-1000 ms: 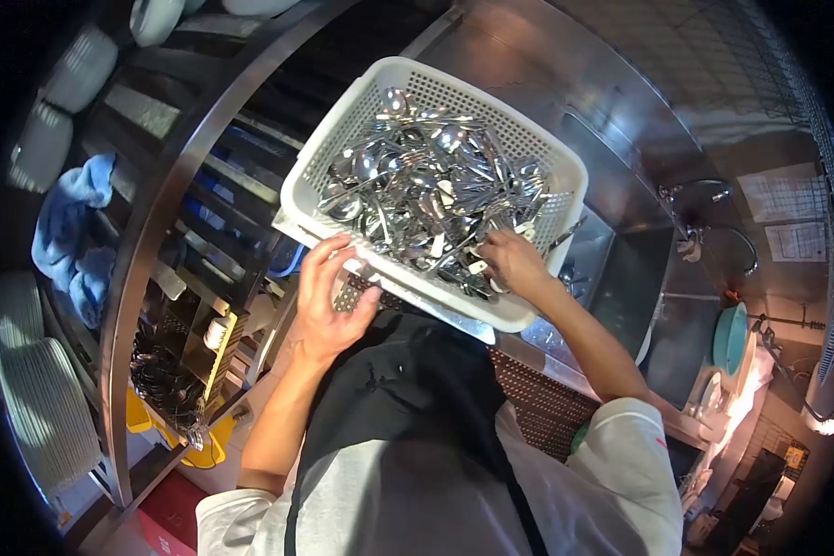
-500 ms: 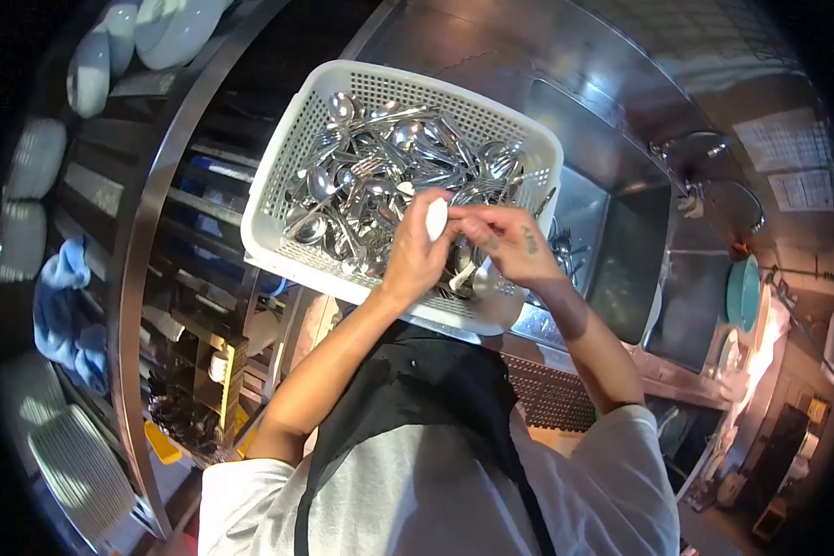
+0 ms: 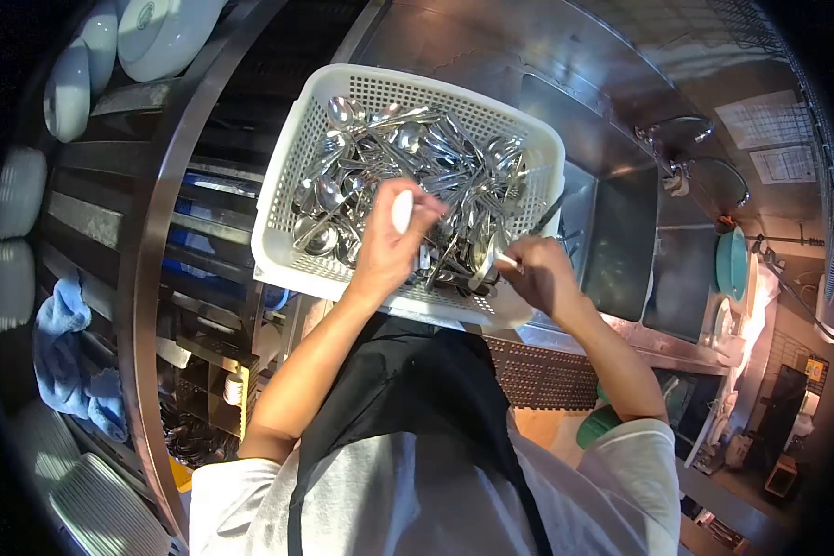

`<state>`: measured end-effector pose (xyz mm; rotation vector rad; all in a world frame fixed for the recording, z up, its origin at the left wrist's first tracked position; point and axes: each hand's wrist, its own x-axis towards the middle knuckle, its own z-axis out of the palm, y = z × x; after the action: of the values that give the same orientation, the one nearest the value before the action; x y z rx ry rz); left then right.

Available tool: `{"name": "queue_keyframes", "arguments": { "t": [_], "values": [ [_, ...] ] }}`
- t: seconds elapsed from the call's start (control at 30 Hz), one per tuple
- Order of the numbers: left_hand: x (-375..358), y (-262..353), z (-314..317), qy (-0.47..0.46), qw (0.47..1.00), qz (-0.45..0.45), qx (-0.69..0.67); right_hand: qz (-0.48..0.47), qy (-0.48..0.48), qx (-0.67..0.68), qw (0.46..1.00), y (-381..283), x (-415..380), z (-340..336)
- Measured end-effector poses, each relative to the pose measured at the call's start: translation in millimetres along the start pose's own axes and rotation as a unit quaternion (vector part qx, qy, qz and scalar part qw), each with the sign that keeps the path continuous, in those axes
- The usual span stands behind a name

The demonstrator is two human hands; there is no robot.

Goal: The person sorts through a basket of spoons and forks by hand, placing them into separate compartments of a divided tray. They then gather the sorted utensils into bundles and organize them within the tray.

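A white plastic basket (image 3: 271, 208) full of metal spoons, forks and knives (image 3: 408, 139) is in front of me. Over its near part, my left hand (image 3: 380, 246) is closed around a smooth white spoon (image 3: 401, 211), whose rounded end shows above the fingers. My right hand (image 3: 542, 273) is at the basket's near right corner with its fingers pinched. Between its fingertips is a pale, handle-like piece (image 3: 504, 260), which looks like another white spoon, partly hidden by the fingers. A dark-handled knife (image 3: 549, 215) leans over the right rim beside this hand.
Right of the basket is a steel sink (image 3: 621, 250) with taps (image 3: 690, 167) behind it. A teal bowl (image 3: 732, 264) stands farther right. On the left, a metal rack (image 3: 148, 250) holds white plates (image 3: 162, 42) and a blue cloth (image 3: 69, 352).
The hands, which met over the basket, have separated. My left hand moved slightly left with the white spoon; my right hand went right and down to the basket's corner.
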<state>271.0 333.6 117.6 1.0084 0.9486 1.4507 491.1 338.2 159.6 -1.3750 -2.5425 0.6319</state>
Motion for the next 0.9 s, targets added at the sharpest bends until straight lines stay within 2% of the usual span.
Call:
{"name": "queue_keyframes", "arguments": {
  "t": [0.03, 0.1, 0.13, 0.17, 0.23, 0.27, 0.3, 0.37, 0.4, 0.43, 0.5, 0.53, 0.57, 0.6, 0.63, 0.7, 0.77, 0.83, 0.87, 0.9],
  "values": [
    [2, 2, 3, -0.057, 0.998, -0.033, -0.004, 0.003, 0.0, -0.002, 1.0, -7, 3, -6],
    [13, -14, 15, -0.172, 0.98, -0.031, 0.093, 0.109, -0.019, 0.024, 0.994, -17, 9, -16],
    [14, -11, 24, -0.184, 0.979, -0.08, 0.042, 0.091, -0.019, 0.021, 0.995, -17, 9, -20],
    [16, -17, 30, -0.184, 0.979, -0.078, 0.042, 0.09, -0.018, 0.02, 0.996, -21, 10, -27],
    [19, -24, 41, -0.177, 0.983, 0.03, 0.028, 0.212, -0.02, 0.14, 0.967, -35, 12, -47],
    [16, -27, 41, -0.198, 0.979, -0.005, -0.044, 0.226, -0.019, 0.171, 0.959, -29, 13, -50],
    [15, -19, 43, -0.203, 0.978, -0.007, -0.045, 0.231, -0.015, 0.171, 0.958, -29, 16, -51],
    [14, -3, 46, -0.198, 0.979, -0.014, -0.042, 0.233, 0.047, 0.354, 0.905, -36, 29, -47],
    [16, -3, 48, -0.167, 0.981, -0.066, 0.073, 0.224, 0.058, 0.45, 0.863, -29, 36, -32],
    [16, 4, 49, -0.17, 0.981, -0.066, 0.073, 0.225, 0.06, 0.45, 0.862, -31, 40, -30],
    [20, 19, 43, -0.111, 0.992, -0.043, 0.033, 0.208, 0.041, 0.522, 0.826, -32, 48, -30],
    [26, 12, 31, -0.071, 0.984, 0.074, 0.146, 0.185, 0.067, 0.45, 0.871, -24, 46, -30],
    [24, 7, 18, -0.019, 0.991, 0.018, 0.131, 0.183, 0.064, 0.45, 0.872, -13, 41, -26],
    [26, 11, 6, 0.029, 0.992, 0.031, 0.12, 0.102, 0.003, 0.26, 0.96, 0, 32, -17],
    [25, 21, -8, 0.052, 0.994, -0.039, 0.093, 0.015, -0.058, 0.054, 0.997, 14, 22, -5],
    [28, 22, -32, 0.078, 0.992, -0.044, -0.085, -0.149, -0.117, -0.056, 0.98, 41, -3, 36],
    [27, 38, -44, 0.115, 0.976, -0.07, -0.17, -0.146, -0.1, -0.107, 0.978, 43, -14, 52],
    [24, 51, -46, 0.164, 0.969, -0.102, -0.157, -0.184, -0.154, -0.108, 0.965, 44, -11, 48],
    [21, 54, -50, 0.153, 0.972, -0.115, -0.139, -0.255, -0.107, -0.246, 0.929, 45, -9, 44],
    [19, 50, -55, 0.126, 0.972, -0.134, -0.146, -0.259, -0.105, -0.245, 0.928, 35, -4, 29]
  ]
}}
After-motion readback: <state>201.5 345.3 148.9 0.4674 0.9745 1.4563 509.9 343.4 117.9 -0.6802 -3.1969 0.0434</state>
